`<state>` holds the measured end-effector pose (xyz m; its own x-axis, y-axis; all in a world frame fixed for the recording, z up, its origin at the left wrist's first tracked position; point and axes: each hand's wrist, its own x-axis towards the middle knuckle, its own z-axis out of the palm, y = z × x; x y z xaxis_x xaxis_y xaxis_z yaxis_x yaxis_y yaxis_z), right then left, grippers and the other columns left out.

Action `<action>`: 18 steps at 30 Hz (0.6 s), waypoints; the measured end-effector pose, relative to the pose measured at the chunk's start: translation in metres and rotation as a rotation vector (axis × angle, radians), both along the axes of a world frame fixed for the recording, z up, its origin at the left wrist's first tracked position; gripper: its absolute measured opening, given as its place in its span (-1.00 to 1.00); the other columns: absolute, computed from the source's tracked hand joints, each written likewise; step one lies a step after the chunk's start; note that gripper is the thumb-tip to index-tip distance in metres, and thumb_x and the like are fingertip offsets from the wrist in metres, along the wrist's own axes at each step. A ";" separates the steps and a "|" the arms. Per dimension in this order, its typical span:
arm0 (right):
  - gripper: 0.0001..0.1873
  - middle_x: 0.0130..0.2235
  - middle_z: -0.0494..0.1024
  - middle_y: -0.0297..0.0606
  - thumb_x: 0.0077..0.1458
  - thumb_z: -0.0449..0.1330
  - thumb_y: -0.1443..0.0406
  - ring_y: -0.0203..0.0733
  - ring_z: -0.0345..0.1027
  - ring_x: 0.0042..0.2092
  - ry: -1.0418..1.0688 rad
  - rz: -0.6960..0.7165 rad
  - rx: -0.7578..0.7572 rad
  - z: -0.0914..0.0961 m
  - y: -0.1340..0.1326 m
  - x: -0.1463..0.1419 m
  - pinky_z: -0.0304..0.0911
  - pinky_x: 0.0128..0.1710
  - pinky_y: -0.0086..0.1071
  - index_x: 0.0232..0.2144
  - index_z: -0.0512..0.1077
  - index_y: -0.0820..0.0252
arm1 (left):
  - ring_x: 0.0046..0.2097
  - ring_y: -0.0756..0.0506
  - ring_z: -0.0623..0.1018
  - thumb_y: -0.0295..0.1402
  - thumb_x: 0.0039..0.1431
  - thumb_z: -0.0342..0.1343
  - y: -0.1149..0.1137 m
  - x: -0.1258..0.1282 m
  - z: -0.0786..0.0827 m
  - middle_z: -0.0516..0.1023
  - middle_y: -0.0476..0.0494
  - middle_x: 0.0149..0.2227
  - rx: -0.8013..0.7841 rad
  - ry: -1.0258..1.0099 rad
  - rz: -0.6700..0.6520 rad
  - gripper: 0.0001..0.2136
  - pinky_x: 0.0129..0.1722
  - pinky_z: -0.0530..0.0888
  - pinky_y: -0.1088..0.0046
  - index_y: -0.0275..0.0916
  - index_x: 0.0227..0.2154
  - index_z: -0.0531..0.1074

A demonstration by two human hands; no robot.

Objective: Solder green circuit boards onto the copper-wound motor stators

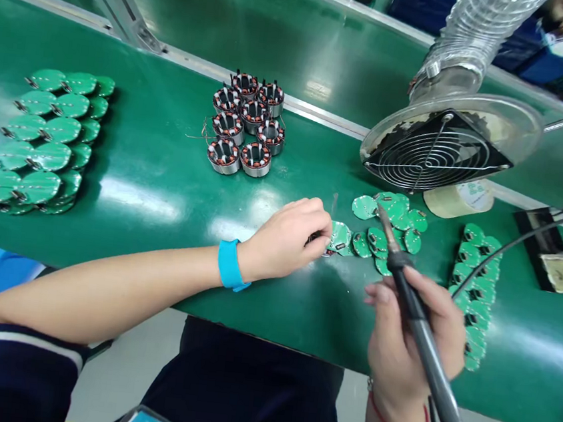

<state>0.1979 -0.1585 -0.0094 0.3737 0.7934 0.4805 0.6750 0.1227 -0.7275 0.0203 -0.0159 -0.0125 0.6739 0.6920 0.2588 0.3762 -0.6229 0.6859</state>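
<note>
My right hand [414,332] is wrapped round a soldering iron [415,305], whose tip points up and left over a loose group of round green circuit boards [392,212]. On the bench, my left hand [291,235], with a blue wristband, has its fingers curled round a motor stator [328,253], mostly hidden by the hand. A green circuit board [340,236] shows at its fingertips; whether it sits on the stator or beside it I cannot tell. Smaller round boards [361,244] lie just to the right.
Several wound stators [250,124] stand grouped at the back middle. Stacked boards [37,189] fill the left, and another column of boards [477,292] the right. A fume extractor fan [431,153] hangs above a tape roll [458,197]. A black holder [542,242] sits far right.
</note>
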 end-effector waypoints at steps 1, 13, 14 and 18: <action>-0.61 -0.25 0.64 -0.35 0.21 0.40 0.37 -0.17 0.62 -0.36 0.015 -0.006 0.027 0.000 -0.005 0.000 0.54 -0.34 -0.24 0.07 0.53 0.04 | -0.26 -0.10 0.40 -0.52 0.35 0.01 -0.001 0.001 -0.001 0.41 -0.07 -0.35 0.057 0.030 0.002 -0.81 -0.20 0.38 0.36 -0.23 -0.39 0.40; -0.79 -0.40 0.64 -0.41 0.17 0.47 0.24 -0.13 0.60 -0.43 -0.234 -0.071 0.106 -0.004 -0.022 -0.014 0.50 -0.43 -0.26 -0.15 0.58 0.02 | -0.28 -0.15 0.40 -0.47 0.50 -0.10 -0.008 0.003 -0.008 0.44 -0.13 -0.35 0.409 0.260 0.045 -0.74 -0.21 0.36 0.31 -0.24 -0.31 0.44; -0.80 -0.41 0.64 -0.42 0.17 0.46 0.24 -0.13 0.60 -0.45 -0.278 -0.076 0.118 -0.003 -0.020 -0.014 0.49 -0.45 -0.27 -0.16 0.58 0.01 | -0.28 -0.15 0.41 -0.46 0.50 -0.10 -0.008 0.003 -0.008 0.45 -0.13 -0.34 0.396 0.257 0.042 -0.74 -0.20 0.37 0.31 -0.24 -0.30 0.44; -0.78 -0.37 0.69 -0.40 0.17 0.47 0.17 -0.12 0.61 -0.49 -0.332 -0.115 0.054 0.002 -0.015 -0.018 0.48 -0.50 -0.26 -0.16 0.59 0.00 | -0.26 -0.16 0.43 -0.45 0.51 -0.10 -0.007 0.003 -0.009 0.45 -0.14 -0.33 0.367 0.254 0.035 -0.75 -0.16 0.41 0.31 -0.25 -0.29 0.44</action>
